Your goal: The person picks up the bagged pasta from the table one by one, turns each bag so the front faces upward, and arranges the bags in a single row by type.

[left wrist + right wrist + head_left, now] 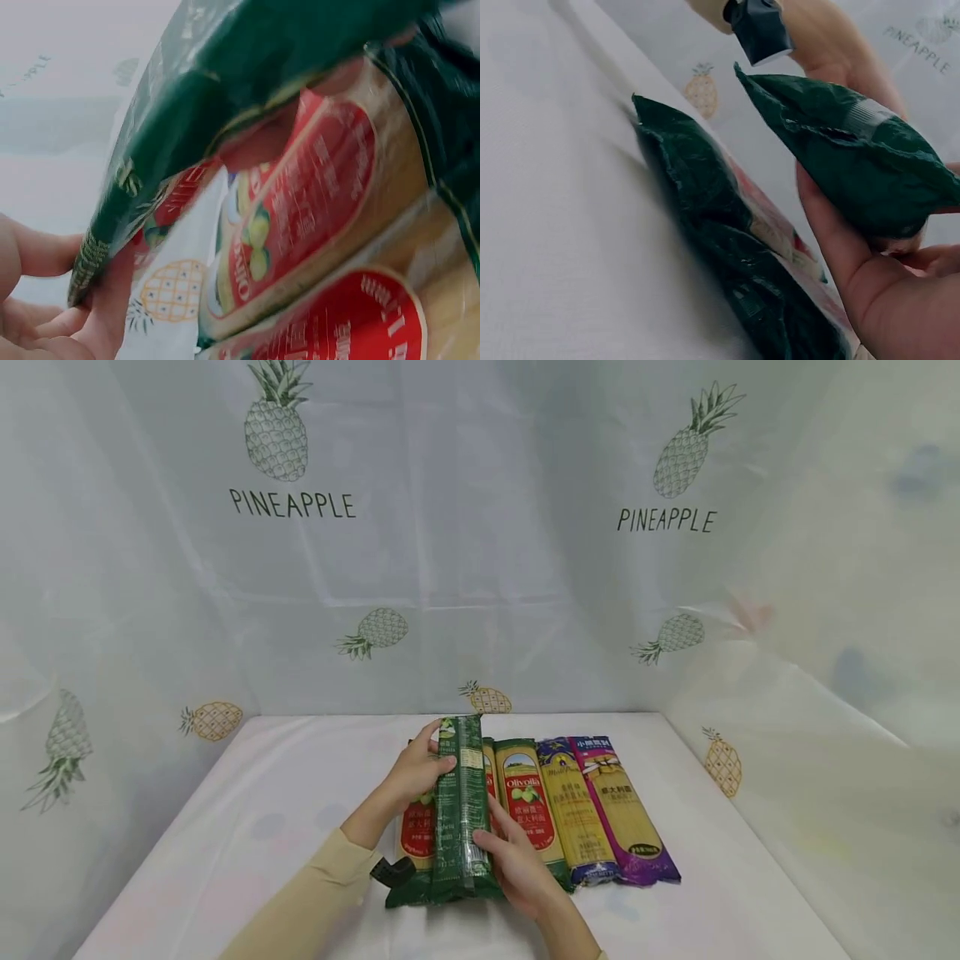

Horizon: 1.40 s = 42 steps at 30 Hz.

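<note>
Both hands hold a green spaghetti pack (460, 810), back label up, raised above other packs. My left hand (415, 771) pinches its far end at the left edge, thumb on top; the left wrist view shows thumb and fingers at that end of the pack (172, 142). Near the closer end, my right hand (517, 868) grips the right edge, fingers beneath, as the right wrist view shows under the pack (855, 161). Below lie red-labelled Olivoila pasta packs, one at the left (417, 835), one at the right (528, 802); another between them is mostly hidden.
Right of the Olivoila packs lie a yellow and blue pasta pack (577, 818) and a purple-edged one (626, 810), side by side. All rest on a white-covered table (300, 793). A pineapple-print curtain (480, 543) stands behind and at both sides.
</note>
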Motion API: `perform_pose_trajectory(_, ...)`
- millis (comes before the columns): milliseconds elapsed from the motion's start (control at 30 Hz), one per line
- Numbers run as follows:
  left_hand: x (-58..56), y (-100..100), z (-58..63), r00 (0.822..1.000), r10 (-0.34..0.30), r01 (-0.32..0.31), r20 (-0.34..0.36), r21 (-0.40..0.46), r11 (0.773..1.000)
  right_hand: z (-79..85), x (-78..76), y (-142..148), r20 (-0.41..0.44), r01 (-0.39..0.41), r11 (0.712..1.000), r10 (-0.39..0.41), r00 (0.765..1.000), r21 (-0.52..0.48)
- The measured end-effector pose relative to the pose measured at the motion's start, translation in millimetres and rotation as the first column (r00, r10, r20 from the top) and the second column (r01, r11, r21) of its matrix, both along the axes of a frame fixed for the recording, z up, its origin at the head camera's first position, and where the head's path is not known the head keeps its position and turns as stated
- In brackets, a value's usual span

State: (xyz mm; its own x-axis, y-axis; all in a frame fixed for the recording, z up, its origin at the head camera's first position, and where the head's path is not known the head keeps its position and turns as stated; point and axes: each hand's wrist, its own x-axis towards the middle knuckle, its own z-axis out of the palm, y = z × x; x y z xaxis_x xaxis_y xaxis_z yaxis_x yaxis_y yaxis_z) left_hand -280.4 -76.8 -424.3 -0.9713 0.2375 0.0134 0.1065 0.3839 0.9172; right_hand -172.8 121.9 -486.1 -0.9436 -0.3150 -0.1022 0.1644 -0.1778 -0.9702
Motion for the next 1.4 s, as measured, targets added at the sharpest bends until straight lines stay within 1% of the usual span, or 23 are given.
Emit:
perform_pose_trajectory(100, 0.7, 0.7, -0.6, 0.997, -0.006, -0.003, -0.076, -0.114, 0.994, -2.1, -1.0, -1.6, -0.050, 0.041, 0.998, -0.039, 0.998, 0.046)
perform_pose_trajectory(233, 2.1, 2.2, 1.1, 0.981, -0.041, -0.012, -0.191, -0.267, 0.964, -2.1, -0.9, -1.4, -0.131, 0.099, 0.988, -0.083, 0.988, 0.120)
perform_pose_trajectory(300, 2.2, 2.9, 1.3, 0.973, -0.058, -0.015, -0.225, -0.310, 0.951, -2.0, -0.8, -1.3, -0.160, 0.118, 0.983, -0.096, 0.982, 0.138)
perform_pose_trajectory(433, 1.8, 3.9, 0.3, 0.967, -0.087, 0.002, -0.241, -0.332, 0.943, -3.5, -2.3, -2.4, -0.181, 0.129, 0.984, -0.105, 0.978, 0.123)
perform_pose_trajectory(500, 1.7, 4.6, -0.9, 0.966, -0.095, 0.013, -0.240, -0.325, 0.946, -5.1, -3.4, -2.3, -0.187, 0.129, 0.986, -0.107, 0.977, 0.109)
perform_pose_trajectory(600, 2.9, 6.1, -3.1, 0.967, -0.095, 0.025, -0.236, -0.283, 0.959, -6.6, -4.1, -1.4, -0.191, 0.130, 0.986, -0.108, 0.976, 0.106)
perform_pose_trajectory(700, 6.0, 7.8, -4.2, 0.971, -0.081, 0.027, -0.227, -0.229, 0.973, -7.5, -4.1, -1.2, -0.209, 0.134, 0.983, -0.106, 0.972, 0.128)
perform_pose_trajectory(833, 9.2, 10.2, -4.9, 0.972, -0.067, 0.023, -0.226, -0.195, 0.981, -8.0, -4.2, -2.6, -0.253, 0.139, 0.975, -0.093, 0.963, 0.174)
perform_pose_trajectory(1000, 7.4, 10.7, -9.3, 0.983, -0.044, 0.021, -0.176, -0.131, 0.991, -6.3, -3.9, -4.0, -0.242, 0.160, 0.966, -0.108, 0.964, 0.205)
perform_pose_trajectory(1133, 5.7, 9.4, -8.3, 0.990, -0.031, 0.021, -0.140, -0.074, 0.997, -4.2, -4.0, -4.4, -0.207, 0.167, 0.962, -0.122, 0.971, 0.216)
perform_pose_trajectory(1200, 5.1, 8.5, -6.5, 0.992, -0.030, 0.025, -0.120, -0.040, 0.999, -2.6, -4.3, -4.3, -0.169, 0.148, 0.972, -0.117, 0.979, 0.185)
perform_pose_trajectory(1233, 4.9, 8.1, -5.4, 0.994, -0.031, 0.029, -0.108, -0.023, 0.999, -1.6, -4.0, -4.0, -0.144, 0.126, 0.980, -0.104, 0.984, 0.154)
perform_pose_trajectory(1333, 3.8, 6.3, -3.4, 0.997, -0.044, 0.047, -0.067, 0.046, 0.998, 1.4, -2.6, -2.5, -0.061, 0.060, 0.997, -0.057, 0.997, 0.045)
perform_pose_trajectory(1400, 3.1, 4.8, -3.0, 0.997, -0.053, 0.057, -0.050, 0.084, 0.995, 2.7, -1.6, -1.4, -0.012, 0.013, 0.999, -0.013, 1.000, -0.038)
